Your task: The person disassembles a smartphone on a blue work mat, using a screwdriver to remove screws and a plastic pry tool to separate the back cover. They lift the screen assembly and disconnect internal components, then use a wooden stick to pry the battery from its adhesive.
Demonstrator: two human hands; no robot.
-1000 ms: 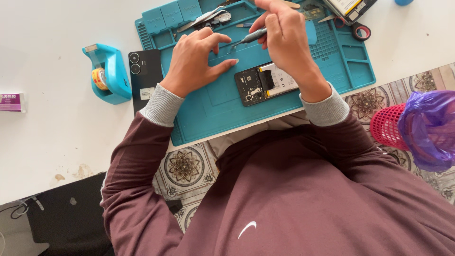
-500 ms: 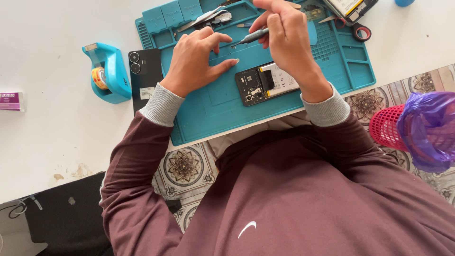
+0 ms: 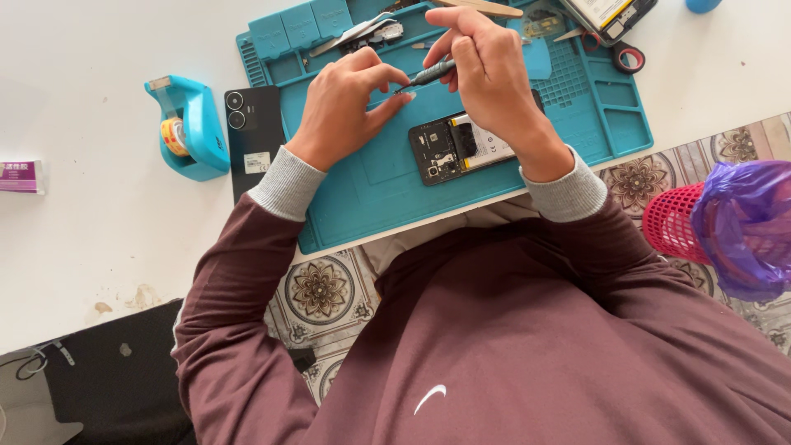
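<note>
White table (image 3: 99, 247) takes up most of the view, with the teal silicone repair mat (image 3: 395, 189) on it, ribbed and split into little tray pockets along its top edge, which is cut off by the frame. At 3 o'clock a red mesh basket (image 3: 669, 222) with a purple plastic bag (image 3: 746, 227) runs off the edge. The opened phone (image 3: 461, 148) lies dead centre on the mat, back off, dark board showing, its right end hidden under the right wrist. A black back cover (image 3: 253, 136) sits at 9 o'clock of the mat, with a teal tape dispenser (image 3: 188, 128) beside it. Right hand (image 3: 486, 74) is pinched tight round a slim grey screwdriver (image 3: 432, 74); left hand (image 3: 346, 107) is curled narrow, fingertips meeting the tip at 12 o'clock of the phone. Can't make out what's at the tip.
</note>
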